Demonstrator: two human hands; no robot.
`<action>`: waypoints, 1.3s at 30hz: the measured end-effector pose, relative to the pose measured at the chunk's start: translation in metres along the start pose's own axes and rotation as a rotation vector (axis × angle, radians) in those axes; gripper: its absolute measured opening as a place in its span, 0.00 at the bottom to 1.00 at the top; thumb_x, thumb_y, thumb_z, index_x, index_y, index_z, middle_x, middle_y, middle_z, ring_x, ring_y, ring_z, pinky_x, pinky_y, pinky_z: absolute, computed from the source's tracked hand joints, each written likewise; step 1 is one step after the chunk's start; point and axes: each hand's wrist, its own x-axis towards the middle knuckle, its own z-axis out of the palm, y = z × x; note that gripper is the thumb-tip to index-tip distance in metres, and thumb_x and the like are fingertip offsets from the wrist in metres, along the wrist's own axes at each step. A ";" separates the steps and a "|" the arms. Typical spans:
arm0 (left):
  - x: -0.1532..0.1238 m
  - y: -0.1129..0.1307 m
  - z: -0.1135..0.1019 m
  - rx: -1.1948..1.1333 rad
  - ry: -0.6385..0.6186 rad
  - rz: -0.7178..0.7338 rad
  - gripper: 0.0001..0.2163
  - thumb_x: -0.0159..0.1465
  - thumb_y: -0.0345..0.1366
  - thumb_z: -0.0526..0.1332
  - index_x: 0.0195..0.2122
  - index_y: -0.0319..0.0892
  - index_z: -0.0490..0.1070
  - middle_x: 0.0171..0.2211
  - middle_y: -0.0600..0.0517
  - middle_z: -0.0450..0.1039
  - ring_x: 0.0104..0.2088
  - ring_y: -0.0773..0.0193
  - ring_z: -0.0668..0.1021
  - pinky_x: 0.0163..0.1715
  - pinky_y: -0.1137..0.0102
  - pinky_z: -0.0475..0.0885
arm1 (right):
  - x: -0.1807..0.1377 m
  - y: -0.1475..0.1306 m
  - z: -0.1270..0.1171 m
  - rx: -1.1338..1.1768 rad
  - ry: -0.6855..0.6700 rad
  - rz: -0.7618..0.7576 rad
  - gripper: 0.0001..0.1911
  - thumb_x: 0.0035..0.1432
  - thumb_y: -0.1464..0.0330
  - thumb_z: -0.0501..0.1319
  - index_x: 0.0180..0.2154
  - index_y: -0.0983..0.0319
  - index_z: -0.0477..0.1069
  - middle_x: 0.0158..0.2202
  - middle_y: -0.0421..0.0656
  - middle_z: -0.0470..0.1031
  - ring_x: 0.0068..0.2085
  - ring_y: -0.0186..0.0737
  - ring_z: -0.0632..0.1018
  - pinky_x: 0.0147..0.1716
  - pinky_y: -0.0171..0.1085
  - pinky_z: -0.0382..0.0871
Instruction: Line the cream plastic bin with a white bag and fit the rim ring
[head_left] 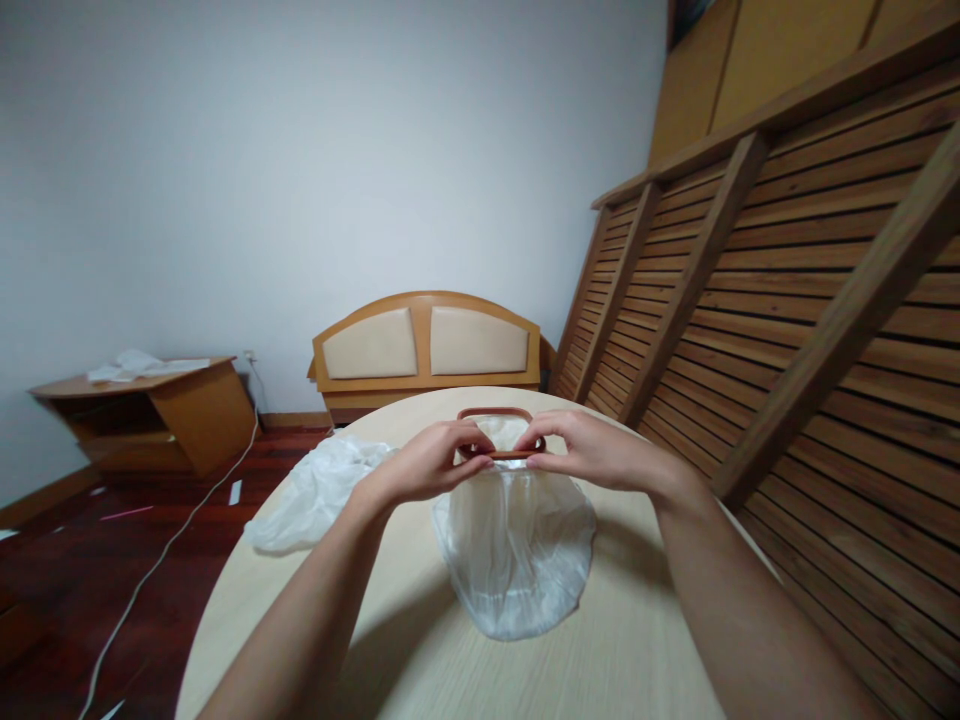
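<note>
My left hand and my right hand pinch the near edge of a brown ring shaped like a rounded rectangle. From this edge a translucent white plastic bag hangs towards me, its lower part spread out over the tabletop. Thumbs lie on the near side, with the fingers reaching into the opening. Pale material shows inside the ring. Whether the ring belongs to a bin or stands alone, I cannot tell. A second crumpled white plastic bag rests on the table beyond my left forearm.
The round pale wooden table lies under my arms. A headboard stands behind it against the wall. Slatted wooden panels lean along the right. At left are a low cabinet with papers and a white cable on the floor.
</note>
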 end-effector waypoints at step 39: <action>0.001 -0.015 0.008 0.148 0.116 0.042 0.07 0.69 0.34 0.60 0.42 0.42 0.78 0.39 0.48 0.78 0.41 0.62 0.78 0.42 0.71 0.71 | 0.001 0.004 0.007 -0.166 0.227 0.003 0.23 0.57 0.56 0.69 0.51 0.58 0.75 0.51 0.49 0.77 0.54 0.51 0.75 0.56 0.49 0.67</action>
